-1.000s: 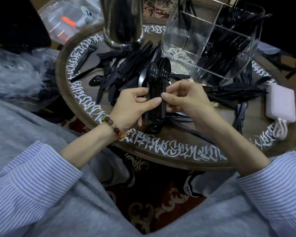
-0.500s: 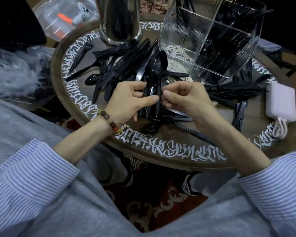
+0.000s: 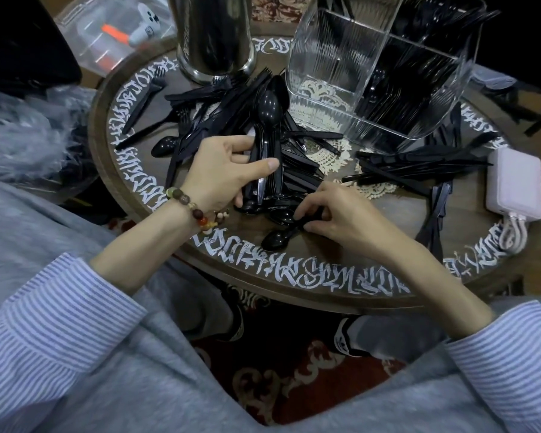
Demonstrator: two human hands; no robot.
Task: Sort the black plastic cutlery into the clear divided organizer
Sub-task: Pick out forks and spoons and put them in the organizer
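Steel canister [image 3: 213, 35] behind loose cutlery [image 3: 206, 120].

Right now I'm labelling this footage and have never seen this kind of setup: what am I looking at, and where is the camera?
There is no machine here. A person wears one camera on the head, looking down at their own two hands. The left hand grips a bundle of black spoons. The right hand pinches a single spoon lying on the round table. More loose black cutlery is piled there. Behind it stands the clear divided organizer, with cutlery already in its far compartments. A white power bank lies at the right.
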